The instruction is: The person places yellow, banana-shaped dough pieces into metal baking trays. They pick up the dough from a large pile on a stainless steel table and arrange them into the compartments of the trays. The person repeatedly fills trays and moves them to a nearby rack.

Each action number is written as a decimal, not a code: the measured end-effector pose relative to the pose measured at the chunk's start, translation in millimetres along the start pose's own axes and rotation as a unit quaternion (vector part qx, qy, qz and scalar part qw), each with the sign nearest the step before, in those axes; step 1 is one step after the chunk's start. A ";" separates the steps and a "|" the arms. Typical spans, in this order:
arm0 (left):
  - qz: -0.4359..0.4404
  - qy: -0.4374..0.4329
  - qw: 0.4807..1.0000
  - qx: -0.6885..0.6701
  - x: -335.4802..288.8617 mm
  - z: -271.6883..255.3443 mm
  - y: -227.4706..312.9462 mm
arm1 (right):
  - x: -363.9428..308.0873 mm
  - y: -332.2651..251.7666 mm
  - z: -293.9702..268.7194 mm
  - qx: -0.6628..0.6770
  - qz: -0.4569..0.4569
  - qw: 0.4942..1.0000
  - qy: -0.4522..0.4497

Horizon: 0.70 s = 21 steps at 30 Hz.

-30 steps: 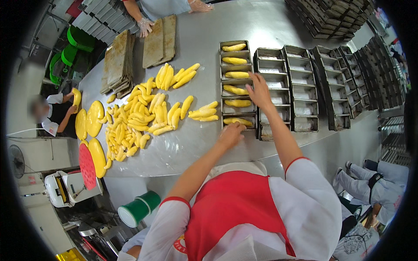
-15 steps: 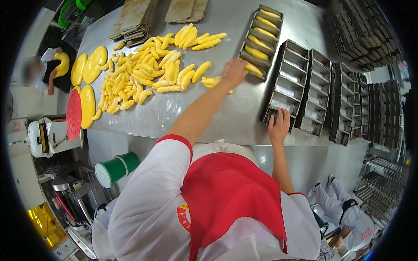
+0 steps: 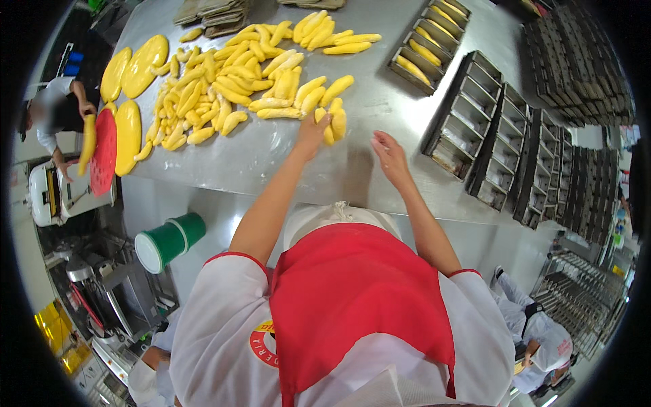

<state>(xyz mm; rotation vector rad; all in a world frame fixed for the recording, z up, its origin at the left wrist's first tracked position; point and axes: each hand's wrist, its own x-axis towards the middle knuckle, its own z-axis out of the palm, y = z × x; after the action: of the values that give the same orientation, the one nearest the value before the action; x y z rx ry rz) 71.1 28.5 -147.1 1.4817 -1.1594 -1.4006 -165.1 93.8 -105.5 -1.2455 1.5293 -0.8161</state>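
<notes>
Yellow dough rolls (image 3: 237, 74), long and tapered, lie heaped on the steel table (image 3: 264, 159). At the pile's near right end, my left hand (image 3: 312, 136) has its fingers closed on one yellow dough roll (image 3: 327, 133), beside another of the same kind. My right hand (image 3: 391, 157) hovers over the table to the right of these rolls, fingers stretched out and nothing in them. Further right stands a divided metal baking pan (image 3: 424, 51) with a dough roll in each compartment that shows. Beside it is a pan (image 3: 461, 115) whose compartments hold no rolls.
More divided pans (image 3: 498, 146) stand in a row at the right, with stacked pans (image 3: 569, 61) behind. Flat yellow dough slabs (image 3: 129, 136) and a red disc (image 3: 103, 152) lie at the left edge, near a co-worker (image 3: 61, 112). A green bucket (image 3: 180, 237) is below.
My left hand has moved from the filled pan back to the dough rolls. My right hand has let go of the neighbouring pan and moved left. The view has shifted slightly.
</notes>
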 end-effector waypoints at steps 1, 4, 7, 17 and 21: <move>-0.055 -0.007 0.987 -0.152 0.3 -12.2 4.7 | 9.4 3.0 24.9 0.057 0.027 0.998 -0.022; -0.092 -0.025 0.978 -0.185 -38.6 -23.4 53.3 | 20.5 -47.3 81.8 0.019 -0.172 0.984 -0.035; -0.110 -0.008 0.929 -0.352 -52.6 -48.6 45.3 | 41.6 -53.4 98.4 0.110 -0.078 0.990 -0.042; -0.046 0.109 0.805 -0.582 -93.8 -128.7 29.8 | 71.8 -96.0 90.0 -0.069 -0.149 0.986 0.040; -0.030 -0.014 0.874 -0.485 -102.8 -129.5 62.4 | 51.3 -96.0 145.3 0.012 -0.076 0.975 -0.211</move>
<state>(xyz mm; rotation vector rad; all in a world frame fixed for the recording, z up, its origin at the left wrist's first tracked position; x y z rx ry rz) 195.7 102.6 -45.9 0.7580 -0.2783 -1.6746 2.6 30.6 -76.3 -1.4262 1.0904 -0.6137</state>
